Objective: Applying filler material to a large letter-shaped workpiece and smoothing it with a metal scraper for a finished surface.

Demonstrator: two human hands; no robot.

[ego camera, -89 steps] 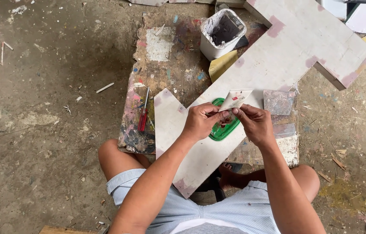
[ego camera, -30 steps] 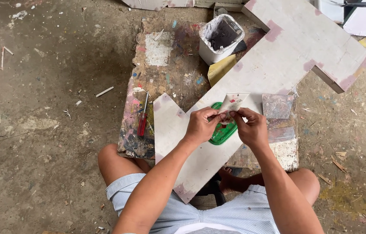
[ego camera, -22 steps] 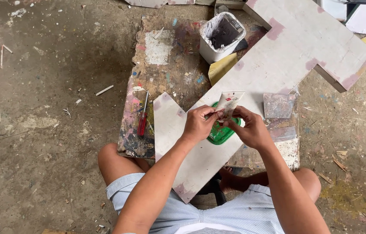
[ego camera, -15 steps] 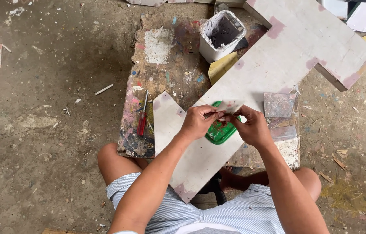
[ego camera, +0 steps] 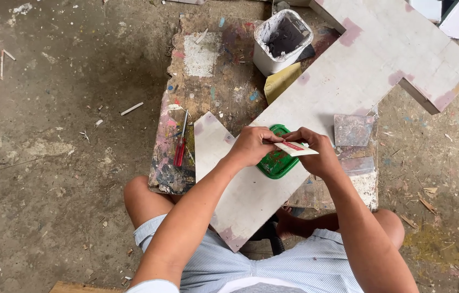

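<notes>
Now both hands are working together on a small white packet (ego camera: 296, 148) with a red stripe, just above a green lid (ego camera: 274, 160). The left hand (ego camera: 252, 145) is pinching one end of the packet and the right hand (ego camera: 316, 153) is gripping the other end, so I judge that the opening step is in progress; the next move is asking for a firm, careful pull. The lid is lying on a long white board (ego camera: 343, 92), which is resting on a paint-stained surface (ego camera: 207, 76) beside a dirty white tub (ego camera: 282, 41) and a red screwdriver (ego camera: 180, 145). Around it, the concrete floor (ego camera: 55, 152) is carrying scraps.
</notes>
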